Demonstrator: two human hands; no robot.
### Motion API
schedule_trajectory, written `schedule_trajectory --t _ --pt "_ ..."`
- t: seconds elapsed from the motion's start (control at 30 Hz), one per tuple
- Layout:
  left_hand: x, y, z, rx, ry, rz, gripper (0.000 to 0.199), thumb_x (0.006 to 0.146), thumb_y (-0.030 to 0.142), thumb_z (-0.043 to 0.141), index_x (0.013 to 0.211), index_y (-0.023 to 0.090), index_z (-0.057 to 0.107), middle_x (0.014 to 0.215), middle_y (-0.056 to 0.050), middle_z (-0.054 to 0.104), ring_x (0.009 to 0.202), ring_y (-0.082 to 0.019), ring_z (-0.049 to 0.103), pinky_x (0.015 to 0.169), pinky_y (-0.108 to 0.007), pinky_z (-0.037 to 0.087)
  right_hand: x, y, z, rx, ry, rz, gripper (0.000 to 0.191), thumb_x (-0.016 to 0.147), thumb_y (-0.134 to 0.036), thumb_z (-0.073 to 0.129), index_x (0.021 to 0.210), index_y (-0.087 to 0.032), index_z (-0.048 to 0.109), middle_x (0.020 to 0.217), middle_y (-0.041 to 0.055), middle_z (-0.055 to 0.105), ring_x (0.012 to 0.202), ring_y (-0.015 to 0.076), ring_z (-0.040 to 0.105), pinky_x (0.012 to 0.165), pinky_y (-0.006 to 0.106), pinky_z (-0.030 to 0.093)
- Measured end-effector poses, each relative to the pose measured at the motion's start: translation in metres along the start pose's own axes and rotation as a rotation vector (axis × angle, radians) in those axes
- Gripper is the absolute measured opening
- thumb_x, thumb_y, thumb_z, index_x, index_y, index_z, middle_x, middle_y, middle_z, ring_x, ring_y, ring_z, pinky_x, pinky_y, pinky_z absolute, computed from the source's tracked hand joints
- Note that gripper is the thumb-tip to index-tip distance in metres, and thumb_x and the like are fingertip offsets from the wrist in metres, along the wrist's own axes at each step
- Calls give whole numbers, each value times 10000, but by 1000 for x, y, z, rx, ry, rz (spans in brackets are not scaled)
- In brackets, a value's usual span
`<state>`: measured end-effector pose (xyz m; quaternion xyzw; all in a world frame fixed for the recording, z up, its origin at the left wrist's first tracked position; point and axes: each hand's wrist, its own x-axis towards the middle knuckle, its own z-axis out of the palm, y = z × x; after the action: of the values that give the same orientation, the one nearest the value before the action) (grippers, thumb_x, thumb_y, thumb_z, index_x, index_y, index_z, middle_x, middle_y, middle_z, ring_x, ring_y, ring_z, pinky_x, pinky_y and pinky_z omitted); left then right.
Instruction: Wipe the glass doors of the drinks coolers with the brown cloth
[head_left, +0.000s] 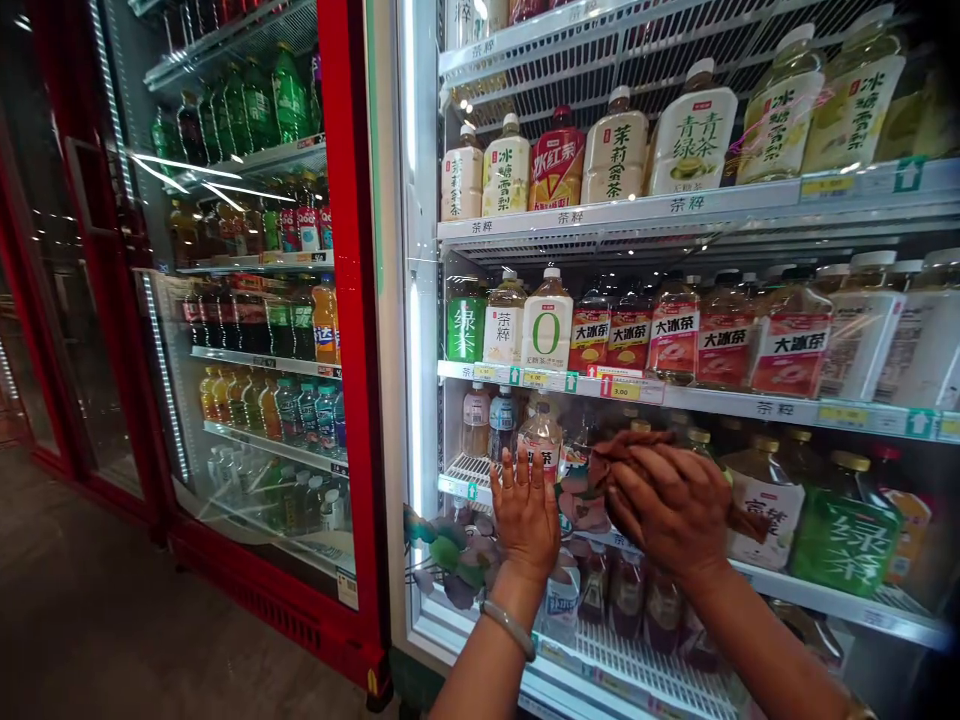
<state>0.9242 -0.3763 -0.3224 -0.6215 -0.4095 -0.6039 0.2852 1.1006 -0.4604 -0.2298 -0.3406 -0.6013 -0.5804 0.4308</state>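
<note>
A glass door (pixel 480 550) with leaf-like decals stands in front of shelves of bottled drinks. My left hand (pixel 525 515) lies flat toward the glass at lower centre, fingers spread upward, holding nothing; a pale bangle circles the wrist. To its right, my right hand (pixel 671 505) is wrapped round a crumpled brown cloth (pixel 634 445), which sticks out above and beside the fingers. The cloth is up against the glass, in front of the lower bottle shelf.
Red-framed coolers (pixel 352 300) with more bottles stand on the left. Dark floor (pixel 150 610) shows at lower left. White shelf edges (pixel 675 205) with price tags run across the cooler on the right.
</note>
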Motion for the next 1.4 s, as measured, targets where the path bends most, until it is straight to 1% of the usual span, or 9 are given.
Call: schedule_trajectory --t 0.17,0.33,0.47,0.63,0.77,0.93,1.13,1.27,1.4 --pt "3 8 2 -15 -3 -32 743 1016 125 509 1687 235 208 1718 -102 335 1656 -251 106 1355 -573 152 36 -26 29 -43 23 136 299 874 -388 778 1142 -275 709 1245 50 718 1269 280 536 1140 497 396" --pt "4 27 6 -44 3 -10 689 1039 172 454 1688 200 222 1729 -121 295 1659 -246 80 1362 -570 35 -6 -55 27 44 -14 121 260 925 -299 701 1183 -280 673 1301 43 701 1391 255 486 1235 499 339" --pt "9 42 4 -67 -66 11 708 1038 234 489 1691 243 214 1725 -80 321 1660 -213 85 1367 -518 -6 -47 -31 4 23 -2 141 220 933 -291 695 1149 -287 652 1280 51 692 1461 258 459 1264 534 339" --pt "11 57 2 -58 -65 -21 760 1029 197 468 1699 261 115 1753 -55 242 1663 -216 53 1354 -553 -36 -40 5 -10 -78 27 317 397 889 -252 741 1276 -275 656 1421 130 613 1457 361 476 1216 614 394" --pt "6 66 6 -68 -88 40 728 1027 242 488 1693 269 194 1747 -55 268 1663 -222 96 1355 -534 -45 -26 -12 0 -85 30 417 481 891 -260 714 1364 -285 626 1508 149 557 1507 390 397 1214 675 353" --pt "3 65 12 -39 -59 42 670 1041 276 485 1678 249 279 1726 -72 340 1662 -219 125 1365 -515 9 -44 -35 -3 43 -103 239 464 880 -364 756 1323 -309 632 1548 68 551 1600 315 244 1299 657 215" --pt "5 66 12 -61 -79 38 684 1031 251 516 1674 256 286 1723 -84 333 1660 -223 119 1359 -529 6 -75 -7 -36 95 -257 135 370 913 -334 732 1265 -290 628 1608 64 498 1639 308 179 1303 701 179" --pt "8 70 8 -82 -71 21 694 1027 212 493 1677 274 258 1723 -64 328 1658 -205 116 1359 -516 -12 -75 8 -50 70 -267 253 383 890 -285 729 1260 -291 630 1610 94 486 1633 346 191 1275 761 168" --pt "7 69 7 -83 -85 15 685 1034 218 476 1678 269 249 1731 -57 306 1659 -206 101 1360 -510 -7 -68 27 -51 -4 -171 413 605 821 -181 726 1398 -269 566 1672 155 353 1618 438 178 1223 818 205"
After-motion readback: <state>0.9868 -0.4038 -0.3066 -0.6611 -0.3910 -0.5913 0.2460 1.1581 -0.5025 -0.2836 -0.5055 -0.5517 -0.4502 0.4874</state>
